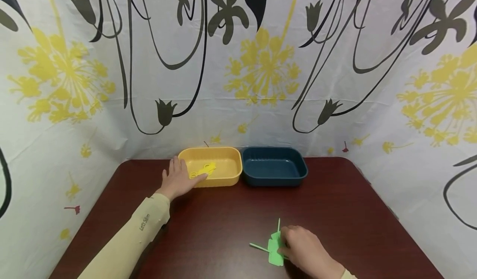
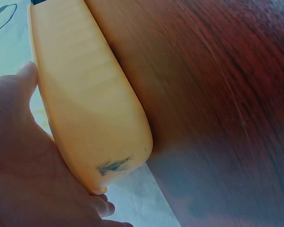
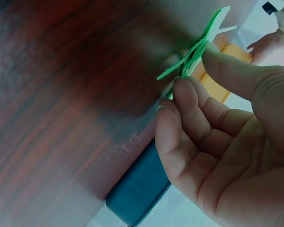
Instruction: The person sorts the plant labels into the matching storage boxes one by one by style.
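Observation:
My right hand point(image 1: 303, 248) pinches a small bunch of flat green plastic tags with thin strips point(image 1: 275, 250) between thumb and fingertips, low over the front of the table. In the right wrist view, the green tags point(image 3: 194, 59) stick out past the fingertips, and the fingers partly cover them. My left hand point(image 1: 178, 180) lies spread over the left front corner of the yellow bin point(image 1: 223, 181), its thumb along the front rim. Thin yellow plastic pieces point(image 1: 204, 170), some looped, lie inside that bin. From the left wrist, the bin's side point(image 2: 85, 85) shows a dark smudge.
A dark blue bin point(image 1: 275, 181) stands right beside the yellow one at the table's back edge. The dark red-brown wooden table point(image 1: 216, 229) spreads out in front of both. Behind and at the sides hangs a white cloth point(image 1: 208, 76) printed with flowers.

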The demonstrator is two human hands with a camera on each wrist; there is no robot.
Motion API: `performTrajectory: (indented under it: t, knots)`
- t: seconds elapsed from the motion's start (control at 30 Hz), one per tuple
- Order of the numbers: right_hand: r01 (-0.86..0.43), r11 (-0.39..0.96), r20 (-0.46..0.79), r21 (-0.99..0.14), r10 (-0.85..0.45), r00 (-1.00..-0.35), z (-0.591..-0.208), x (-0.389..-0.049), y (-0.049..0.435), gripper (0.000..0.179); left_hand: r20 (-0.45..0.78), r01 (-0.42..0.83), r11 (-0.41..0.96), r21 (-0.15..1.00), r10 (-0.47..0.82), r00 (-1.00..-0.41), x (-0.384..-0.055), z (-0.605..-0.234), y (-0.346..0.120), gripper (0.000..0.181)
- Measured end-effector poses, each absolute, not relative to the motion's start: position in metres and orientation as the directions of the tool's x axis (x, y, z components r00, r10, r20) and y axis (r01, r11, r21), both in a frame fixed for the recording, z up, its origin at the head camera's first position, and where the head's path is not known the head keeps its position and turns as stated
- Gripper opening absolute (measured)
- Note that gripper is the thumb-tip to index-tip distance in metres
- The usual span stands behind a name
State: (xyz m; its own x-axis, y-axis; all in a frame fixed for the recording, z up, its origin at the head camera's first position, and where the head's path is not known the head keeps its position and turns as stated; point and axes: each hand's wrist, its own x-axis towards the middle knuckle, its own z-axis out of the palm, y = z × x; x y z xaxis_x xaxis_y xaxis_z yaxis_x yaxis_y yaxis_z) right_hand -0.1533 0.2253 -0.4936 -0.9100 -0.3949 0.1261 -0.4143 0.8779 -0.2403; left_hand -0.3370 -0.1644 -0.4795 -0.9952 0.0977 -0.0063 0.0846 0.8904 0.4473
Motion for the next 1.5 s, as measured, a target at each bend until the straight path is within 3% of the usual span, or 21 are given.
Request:
performTrajectory:
  t: [0.2, 0.33, 0.43, 0.63, 0.97, 1.2, 1.5]
  knots:
    - [-0.347, 0.898, 0.053, -0.270, -0.346, -0.937, -0.491, -0.153, 0.224, 0.031, -0.001, 0.085, 0.884, 0.459, 0.095, -0.995, -0.338, -0.479, -0.164, 0.130]
    - [-0.281, 0.923, -0.085, -0.263, -0.313, -0.946, -0.487, -0.150, 0.223, 0.044, -0.004, 0.080, 0.889, 0.451, 0.092, -0.996, -0.338, -0.481, -0.165, 0.130]
    - [-0.273, 0.928, -0.118, -0.253, -0.310, -0.943, -0.486, -0.147, 0.221, 0.049, -0.002, 0.085, 0.891, 0.447, 0.095, -0.995, -0.339, -0.481, -0.165, 0.130]
    - [-0.268, 0.923, -0.123, -0.277, -0.311, -0.942, -0.485, -0.148, 0.220, 0.042, 0.001, 0.092, 0.885, 0.456, 0.103, -0.995, -0.340, -0.482, -0.165, 0.130]
    - [-0.248, 0.915, -0.144, -0.318, -0.305, -0.941, -0.482, -0.150, 0.220, 0.046, -0.006, 0.087, 0.888, 0.452, 0.101, -0.995, -0.338, -0.480, -0.165, 0.129]
    - [-0.262, 0.906, -0.154, -0.333, -0.327, -0.933, -0.485, -0.149, 0.221, 0.028, -0.007, 0.086, 0.887, 0.453, 0.100, -0.995, -0.337, -0.480, -0.165, 0.130]
    - [-0.347, 0.879, -0.039, -0.326, -0.379, -0.924, -0.482, -0.148, 0.222, 0.029, 0.009, 0.094, 0.883, 0.460, 0.101, -0.995, -0.338, -0.481, -0.163, 0.130]
